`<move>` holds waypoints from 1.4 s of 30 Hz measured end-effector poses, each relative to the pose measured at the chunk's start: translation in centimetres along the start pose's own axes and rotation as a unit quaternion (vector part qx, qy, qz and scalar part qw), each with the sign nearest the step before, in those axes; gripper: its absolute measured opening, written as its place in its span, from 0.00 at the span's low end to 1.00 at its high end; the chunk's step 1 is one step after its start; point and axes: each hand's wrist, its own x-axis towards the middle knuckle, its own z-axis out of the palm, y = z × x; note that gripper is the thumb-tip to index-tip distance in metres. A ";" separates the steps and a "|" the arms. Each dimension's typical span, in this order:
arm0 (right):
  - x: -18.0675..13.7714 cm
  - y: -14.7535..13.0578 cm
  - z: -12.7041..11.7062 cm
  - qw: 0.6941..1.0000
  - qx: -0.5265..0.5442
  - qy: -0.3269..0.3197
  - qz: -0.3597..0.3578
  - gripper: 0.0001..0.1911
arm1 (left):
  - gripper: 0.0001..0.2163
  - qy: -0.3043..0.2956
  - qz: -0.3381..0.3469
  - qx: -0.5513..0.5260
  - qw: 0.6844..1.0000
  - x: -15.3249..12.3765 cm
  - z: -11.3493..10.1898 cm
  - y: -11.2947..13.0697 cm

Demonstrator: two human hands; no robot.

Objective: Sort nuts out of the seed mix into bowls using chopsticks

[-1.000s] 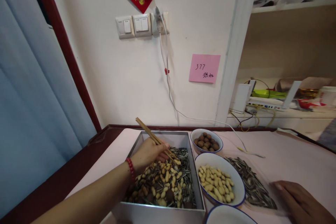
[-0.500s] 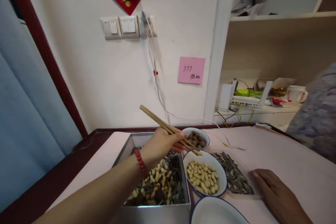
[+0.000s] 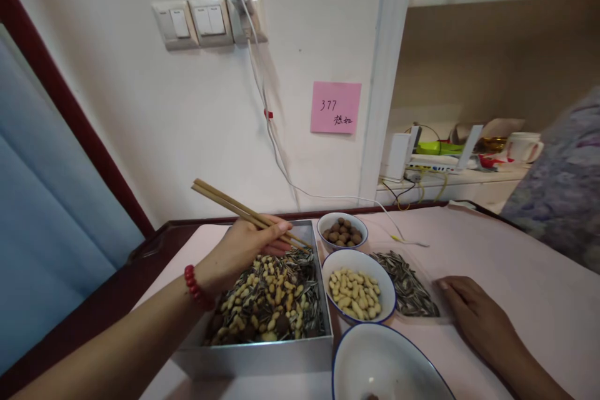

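My left hand point(image 3: 250, 240) is closed on a pair of wooden chopsticks point(image 3: 234, 206). Their tips reach over the back right of a metal box point(image 3: 262, 356), with nothing visible between them. Mixed peanuts, sunflower seeds and round brown pieces fill the box point(image 3: 267, 300). Right of it, a blue-rimmed white bowl point(image 3: 389, 300) contains peanuts point(image 3: 355, 294). My right hand point(image 3: 478, 319) is at the right edge of a clear shallow tray point(image 3: 417, 320) of striped sunflower seeds point(image 3: 407, 284), its thumb on the edge and its other fingers largely hidden.
Behind the peanut bowl stands a small bowl point(image 3: 360, 225) of round brown pieces. A larger white bowl point(image 3: 379, 356) in front has a dark piece at its bottom. A white cable point(image 3: 323, 207) trails onto the table. At right are a shelf with a router point(image 3: 435, 165) and a person's patterned clothing point(image 3: 557, 181).
My left hand has moved the chopsticks left, from above the peanut bowl to over the metal box. A peanut seen at their tips earlier no longer shows there. The camera view has shifted slightly.
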 end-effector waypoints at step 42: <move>0.0 -0.2 -0.3 1.000 -0.014 -0.009 0.004 0.30 | 0.13 0.001 -0.006 0.181 0.983 0.6 -0.9 -6.7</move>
